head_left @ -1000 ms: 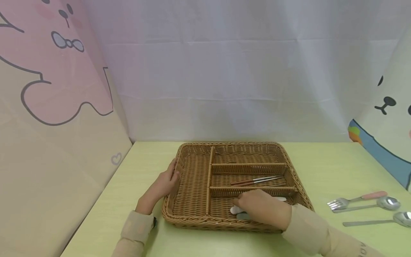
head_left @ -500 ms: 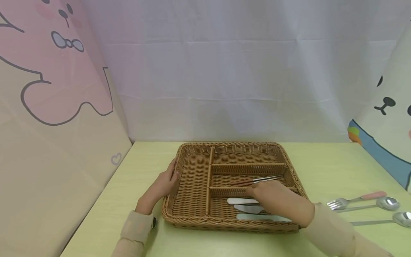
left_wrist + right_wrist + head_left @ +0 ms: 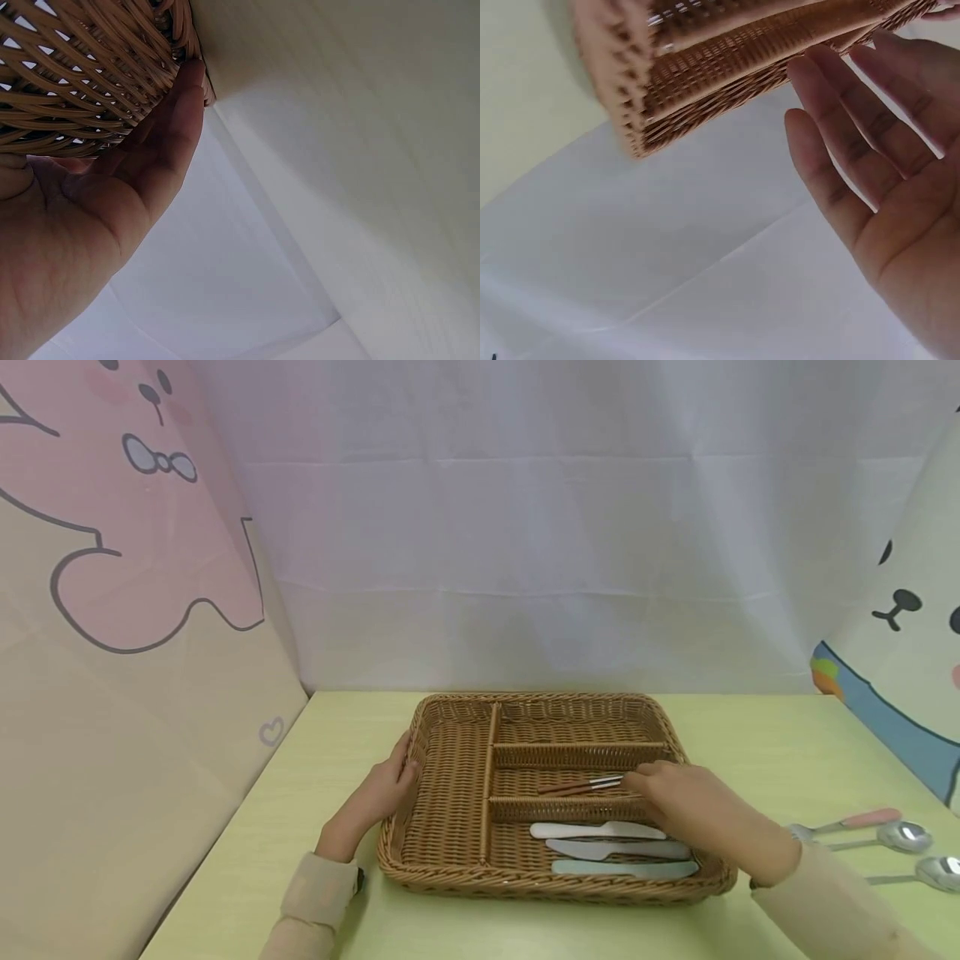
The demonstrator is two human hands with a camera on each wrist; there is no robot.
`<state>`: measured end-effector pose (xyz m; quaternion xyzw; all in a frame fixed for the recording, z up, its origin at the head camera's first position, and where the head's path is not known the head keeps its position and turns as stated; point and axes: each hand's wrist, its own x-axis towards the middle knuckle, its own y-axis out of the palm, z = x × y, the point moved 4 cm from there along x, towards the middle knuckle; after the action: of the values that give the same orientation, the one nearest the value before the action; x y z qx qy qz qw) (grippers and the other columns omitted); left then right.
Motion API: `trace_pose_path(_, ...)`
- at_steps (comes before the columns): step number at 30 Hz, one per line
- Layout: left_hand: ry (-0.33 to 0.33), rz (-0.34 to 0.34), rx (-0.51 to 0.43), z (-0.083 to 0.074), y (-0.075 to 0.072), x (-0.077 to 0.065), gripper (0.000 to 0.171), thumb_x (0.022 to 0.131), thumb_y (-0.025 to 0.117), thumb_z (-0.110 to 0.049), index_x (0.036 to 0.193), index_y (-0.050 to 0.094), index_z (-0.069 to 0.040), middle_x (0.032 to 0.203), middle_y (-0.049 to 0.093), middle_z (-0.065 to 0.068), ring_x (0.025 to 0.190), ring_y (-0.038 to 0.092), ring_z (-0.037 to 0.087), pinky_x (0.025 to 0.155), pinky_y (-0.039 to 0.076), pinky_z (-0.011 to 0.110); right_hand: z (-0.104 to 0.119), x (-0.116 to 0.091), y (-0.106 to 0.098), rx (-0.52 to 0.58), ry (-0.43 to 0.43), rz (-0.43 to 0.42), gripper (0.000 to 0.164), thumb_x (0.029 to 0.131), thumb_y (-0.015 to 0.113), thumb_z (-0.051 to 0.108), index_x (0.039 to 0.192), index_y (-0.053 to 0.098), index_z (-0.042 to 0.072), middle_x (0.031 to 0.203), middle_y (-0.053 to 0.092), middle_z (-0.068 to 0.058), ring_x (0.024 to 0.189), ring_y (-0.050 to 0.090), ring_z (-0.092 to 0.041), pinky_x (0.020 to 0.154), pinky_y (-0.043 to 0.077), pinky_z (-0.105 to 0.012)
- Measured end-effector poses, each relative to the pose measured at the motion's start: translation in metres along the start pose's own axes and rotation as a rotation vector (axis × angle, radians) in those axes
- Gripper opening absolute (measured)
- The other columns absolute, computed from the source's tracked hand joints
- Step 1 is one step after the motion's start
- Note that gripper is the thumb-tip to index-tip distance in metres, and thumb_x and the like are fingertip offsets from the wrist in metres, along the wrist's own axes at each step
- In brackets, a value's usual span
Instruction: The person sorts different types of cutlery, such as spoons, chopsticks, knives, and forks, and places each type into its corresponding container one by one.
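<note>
A brown wicker cutlery basket with divided compartments sits on the table. At its left rim my left hand holds on, thumb over the edge and fingers along the outer wall. My right hand hovers over the basket's right side, fingers extended and apart in the right wrist view, holding nothing. The front right compartment holds a white-handled knife, a silver knife and a pale green knife, lying side by side. Chopsticks lie in the middle compartment, their right ends hidden by my right hand.
On the table right of the basket lie a fork with a pink handle, one spoon and another spoon. My right forearm partly covers them. A white curtain hangs behind the table.
My right hand has let go of the knives and moved up and right, uncovering them. My left hand has stayed on the basket's left rim.
</note>
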<state>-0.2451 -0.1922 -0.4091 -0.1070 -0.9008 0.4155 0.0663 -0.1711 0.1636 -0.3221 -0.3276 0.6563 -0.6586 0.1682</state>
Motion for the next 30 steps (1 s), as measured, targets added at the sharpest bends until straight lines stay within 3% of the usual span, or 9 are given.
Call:
trace_pose_path(6,-0.004,-0.002,-0.003,0.0,0.0,-0.001,0.058,0.1,0.032,-0.019,0.148,0.002,-0.004,0.12,0.052,0.031,0.049,0.052,0.014,0.047,0.042,0.027,-0.024,-0.017,0.001,-0.004,0.08,0.004,0.016,0.075,0.071,0.004,0.083,0.061,0.013,0.069,0.054,0.007,0.052,0.044,-0.004,0.045,0.034,-0.019)
trace_pose_path(10,-0.005,0.002,0.003,0.0,0.0,-0.001,0.059,0.1,0.033,-0.019,0.148,0.001,-0.004,0.094,0.06,0.024,0.041,0.044,0.013,0.044,0.041,0.027,-0.041,-0.031,0.005,-0.018,0.15,0.012,0.019,0.074,0.07,0.001,0.083,0.06,0.013,0.07,0.055,0.006,0.052,0.041,-0.005,0.045,0.031,-0.021)
trace_pose_path(12,-0.012,0.01,0.005,0.0,0.0,-0.001,0.059,0.1,0.032,-0.02,0.148,0.001,-0.006,0.077,0.058,0.015,0.038,0.039,0.012,0.042,0.039,0.026,-0.05,-0.039,0.008,-0.032,0.187,0.021,0.022,0.072,0.071,0.0,0.088,0.062,0.011,0.075,0.059,0.002,0.053,0.044,-0.007,0.044,0.034,-0.022)
trace_pose_path(16,-0.015,0.017,0.006,0.0,-0.001,-0.001,0.059,0.101,0.032,-0.02,0.148,0.0,-0.006,0.062,0.05,0.006,0.037,0.036,0.011,0.04,0.038,0.025,-0.067,-0.053,0.016,-0.038,0.231,0.014,0.027,0.069,0.074,0.001,0.093,0.064,0.009,0.083,0.064,-0.005,0.055,0.052,-0.013,0.044,0.041,-0.026)
trace_pose_path(21,-0.019,0.019,0.004,0.0,0.0,-0.001,0.059,0.101,0.032,-0.02,0.148,0.0,-0.007,0.059,0.048,0.005,0.037,0.035,0.011,0.04,0.037,0.025,-0.088,-0.069,0.027,-0.033,0.253,-0.003,0.024,0.068,0.074,0.0,0.089,0.065,0.008,0.081,0.064,-0.005,0.057,0.055,-0.017,0.044,0.041,-0.028)
trace_pose_path(26,-0.015,0.022,0.001,0.001,0.0,0.0,0.059,0.101,0.032,-0.02,0.148,0.0,-0.006,0.06,0.048,0.005,0.037,0.034,0.01,0.041,0.038,0.026,-0.11,-0.086,0.04,-0.008,0.314,0.051,0.022,0.069,0.072,0.0,0.089,0.064,0.007,0.08,0.063,-0.007,0.058,0.055,-0.016,0.043,0.037,-0.025)
trace_pose_path(30,0.003,0.008,0.004,0.0,0.0,0.0,0.058,0.1,0.032,-0.019,0.148,0.001,-0.005,0.078,0.057,0.014,0.039,0.038,0.011,0.043,0.039,0.026,-0.125,-0.099,0.047,0.029,0.388,0.109,0.02,0.072,0.07,0.0,0.09,0.063,0.006,0.084,0.064,-0.011,0.059,0.052,-0.014,0.042,0.036,-0.025)
